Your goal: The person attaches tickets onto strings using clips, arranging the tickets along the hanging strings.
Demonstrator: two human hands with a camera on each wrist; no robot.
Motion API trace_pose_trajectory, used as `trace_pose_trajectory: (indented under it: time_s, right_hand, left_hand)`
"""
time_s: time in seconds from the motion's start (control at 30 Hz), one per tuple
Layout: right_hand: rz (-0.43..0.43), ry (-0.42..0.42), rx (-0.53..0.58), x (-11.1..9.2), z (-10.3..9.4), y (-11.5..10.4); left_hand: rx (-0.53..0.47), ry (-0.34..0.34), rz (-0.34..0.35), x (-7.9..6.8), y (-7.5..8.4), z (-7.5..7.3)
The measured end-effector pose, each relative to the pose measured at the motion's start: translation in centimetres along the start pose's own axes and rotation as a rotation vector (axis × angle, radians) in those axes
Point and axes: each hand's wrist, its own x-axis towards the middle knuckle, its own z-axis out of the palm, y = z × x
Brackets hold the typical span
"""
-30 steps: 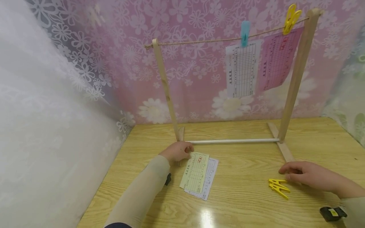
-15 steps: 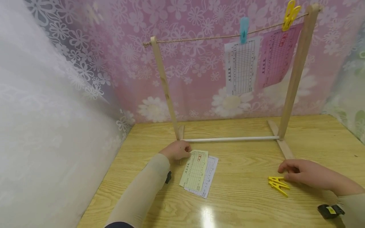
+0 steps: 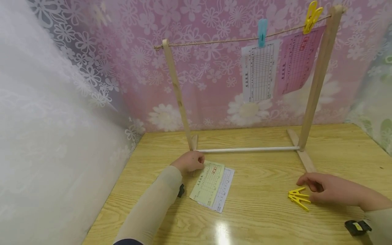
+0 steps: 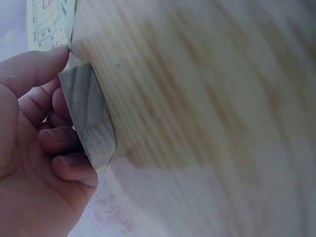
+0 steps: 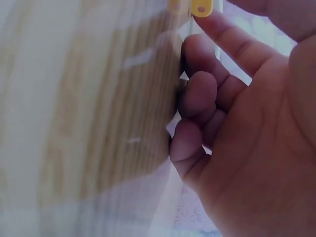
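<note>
My left hand (image 3: 187, 162) pinches the upper left corner of a pale yellow printed slip (image 3: 209, 184). It overlaps a whitish slip (image 3: 227, 187) on the table. In the left wrist view the thumb (image 4: 42, 66) meets the slip's corner, while the other fingers curl beside the wooden foot (image 4: 89, 111) of the rack. Two yellow clothespins (image 3: 297, 193) lie by my right hand (image 3: 333, 189). Its fingers are loosely bent; in the right wrist view the index finger touches the end of a yellow clothespin (image 5: 201, 7).
Beyond the hands stands a wooden rack (image 3: 318, 78) with a string (image 3: 211, 42) across its top. A blue clothespin (image 3: 262, 32) holds a white slip (image 3: 260, 73) there, and a yellow clothespin (image 3: 311, 17) a pink slip (image 3: 298, 63). A white rod (image 3: 245, 149) joins the posts.
The yellow slip has turned slightly, its lower end swinging left. My right hand has shifted a little, and the upper loose clothespin has tilted. The left hand stays nearly in place.
</note>
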Motion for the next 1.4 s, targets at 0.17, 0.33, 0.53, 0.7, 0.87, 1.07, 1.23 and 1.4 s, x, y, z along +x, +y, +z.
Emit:
trace_pose_trajectory:
  time_s: [0.17, 0.33, 0.53, 0.7, 0.87, 1.07, 1.23, 1.4]
  right_hand:
    - [0.004, -0.02, 0.002, 0.2, 0.09, 0.12]
    - [0.015, -0.004, 0.008, 0.22, 0.14, 0.14]
    - [0.095, 0.024, -0.063, 0.17, 0.04, -0.19]
    - [0.125, 0.055, -0.111, 0.27, 0.15, -0.25]
    - [0.099, 0.079, -0.139, 0.37, 0.24, 0.01]
    - [0.09, 0.1, -0.158, 0.27, 0.12, 0.16]
    - [0.075, 0.113, -0.11, 0.21, 0.27, 0.16]
    - [0.099, 0.118, -0.056, 0.23, 0.34, -0.04]
  left_hand:
    - [-0.014, 0.005, -0.003, 0.02, -0.01, -0.01]
    - [-0.015, 0.018, 0.017, 0.03, 0.0, -0.08]
    - [-0.048, 0.04, 0.015, -0.29, 0.06, -0.05]
    - [-0.058, 0.044, 0.013, -0.47, 0.03, -0.03]
    - [-0.015, 0.042, 0.035, -0.43, 0.05, -0.09]
    - [0.002, 0.07, 0.074, -0.26, 0.26, -0.24]
    - [0.01, 0.103, 0.084, -0.47, 0.21, -0.09]
    - [-0.073, 0.132, 0.091, -0.74, 0.24, -0.17]
